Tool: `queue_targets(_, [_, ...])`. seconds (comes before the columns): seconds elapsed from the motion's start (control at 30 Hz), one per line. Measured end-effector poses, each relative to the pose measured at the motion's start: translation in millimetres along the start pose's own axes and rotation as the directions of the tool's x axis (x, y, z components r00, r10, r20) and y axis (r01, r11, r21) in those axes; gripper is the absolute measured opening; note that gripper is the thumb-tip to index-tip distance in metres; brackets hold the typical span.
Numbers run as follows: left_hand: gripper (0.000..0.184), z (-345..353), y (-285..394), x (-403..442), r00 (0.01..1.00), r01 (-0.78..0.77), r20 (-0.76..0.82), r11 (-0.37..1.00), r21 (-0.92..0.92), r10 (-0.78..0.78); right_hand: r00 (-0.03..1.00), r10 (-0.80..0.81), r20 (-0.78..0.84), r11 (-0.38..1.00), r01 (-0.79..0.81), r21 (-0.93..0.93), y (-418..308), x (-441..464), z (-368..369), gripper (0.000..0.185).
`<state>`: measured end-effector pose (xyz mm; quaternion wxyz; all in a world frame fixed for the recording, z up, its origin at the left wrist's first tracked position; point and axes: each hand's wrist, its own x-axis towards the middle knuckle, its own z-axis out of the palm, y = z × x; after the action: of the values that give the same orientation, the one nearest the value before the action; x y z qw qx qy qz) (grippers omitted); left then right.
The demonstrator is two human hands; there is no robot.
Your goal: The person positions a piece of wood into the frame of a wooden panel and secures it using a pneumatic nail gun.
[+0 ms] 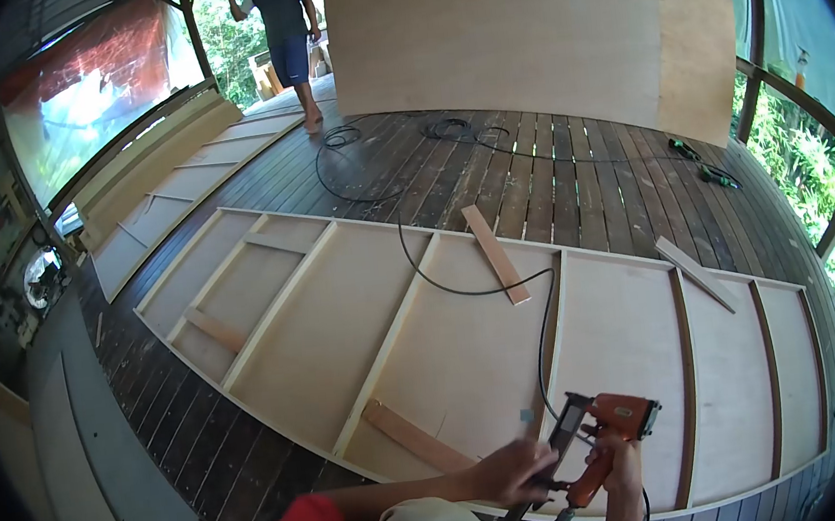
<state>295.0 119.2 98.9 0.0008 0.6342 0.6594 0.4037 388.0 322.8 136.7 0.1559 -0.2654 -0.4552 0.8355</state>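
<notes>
My right hand (620,464) is wrapped around the handle of an orange pneumatic nail gun (621,412), held over the near edge of a wooden panel frame. My left hand (508,473) is at the gun's long black magazine (567,437); its fingers are blurred, so their grip is unclear. A black air hose (544,349) lies across the panel toward the gun. Under the gun is the framed plywood panel (476,345), lying flat with thin battens across it. A loose wood strip (419,436) rests on the panel left of my hands.
Another strip (495,253) and a pale offcut (695,274) lie across the panel's far edge. Hose coils (340,137) and green-and-black tools (700,163) are on the plank floor (592,193). A large plywood sheet (496,32) stands behind. A person (285,32) stands at the back left.
</notes>
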Motion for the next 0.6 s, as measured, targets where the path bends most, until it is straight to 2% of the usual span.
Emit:
queue_targets(0.03, [0.074, 2.0, 2.1, -21.1, 0.971, -0.149, 0.186, 0.989, -0.006, 0.147, 1.000, -0.029, -0.003, 0.998, 0.029, -0.055, -9.0, 0.1, -0.3, 0.044])
queue_targets(0.1, [0.061, -11.4, 20.2, -41.3, 0.882, -0.424, 0.318, 0.879, 0.218, 0.347, 0.991, -0.112, -0.067, 0.994, 0.111, -0.026, -21.6, 0.0, 7.1, 0.042])
queue_targets(0.13, [0.085, 4.2, 7.5, -66.3, 0.828, -0.459, 0.425, 0.877, 0.141, 0.366, 0.993, -0.050, -0.110, 0.999, 0.048, -0.020, -13.5, 10.1, -10.7, 0.040])
queue_targets(0.2, [0.085, 8.7, 5.4, -89.0, 0.786, -0.453, 0.551, 0.867, 0.206, 0.280, 0.992, 0.005, -0.122, 0.994, 0.009, 0.113, -14.9, 12.1, -17.7, 0.035])
queue_targets(0.23, [0.079, 1.4, 9.8, -88.9, 0.775, -0.369, 0.604, 0.909, 0.194, 0.186, 0.989, 0.007, -0.149, 0.991, 0.014, 0.136, -9.2, 17.2, -24.8, 0.033])
queue_targets(0.3, [0.075, -6.7, 11.6, -85.2, 0.786, -0.396, 0.578, 0.896, 0.202, 0.217, 0.988, -0.011, -0.152, 0.989, 0.033, 0.142, -11.9, 12.4, -18.7, 0.032])
queue_targets(0.33, [0.076, -12.8, 17.5, -76.1, 0.753, -0.490, 0.597, 0.842, 0.227, 0.277, 0.986, -0.024, -0.167, 0.989, 0.048, 0.139, -11.2, 11.8, -18.3, 0.032])
queue_targets(0.37, [0.076, -19.9, 22.0, -68.7, 0.732, -0.510, 0.603, 0.842, 0.175, 0.318, 0.989, -0.034, -0.147, 0.983, 0.059, 0.172, -16.7, 9.1, -12.6, 0.021])
queue_targets(0.43, [0.072, -32.1, 23.0, -59.5, 0.598, -0.514, 0.739, 0.856, 0.057, 0.310, 0.990, 0.011, -0.140, 0.980, 0.017, 0.197, -17.6, 7.2, -14.6, 0.024])
queue_targets(0.47, [0.068, -32.4, 22.2, -64.3, 0.647, -0.618, 0.650, 0.774, 0.140, 0.399, 0.990, 0.032, -0.137, 0.982, -0.006, 0.190, -21.2, 5.6, -11.5, 0.025])
queue_targets(0.5, [0.068, -31.9, 19.6, -65.2, 0.631, -0.630, 0.652, 0.768, 0.116, 0.419, 0.994, 0.057, -0.095, 0.974, -0.034, 0.224, -19.9, 5.9, -12.5, 0.028])
queue_targets(0.57, [0.040, -35.5, 18.4, -58.9, 0.654, -0.648, 0.614, 0.746, 0.153, 0.442, 0.997, 0.034, -0.070, 0.987, -0.022, 0.160, -19.0, 3.9, -11.7, 0.034])
queue_targets(0.6, [0.040, -33.0, 15.4, -50.9, 0.645, -0.653, 0.619, 0.745, 0.139, 0.449, 0.998, 0.040, -0.047, 0.987, -0.032, 0.160, -15.5, 4.6, -14.0, 0.038])
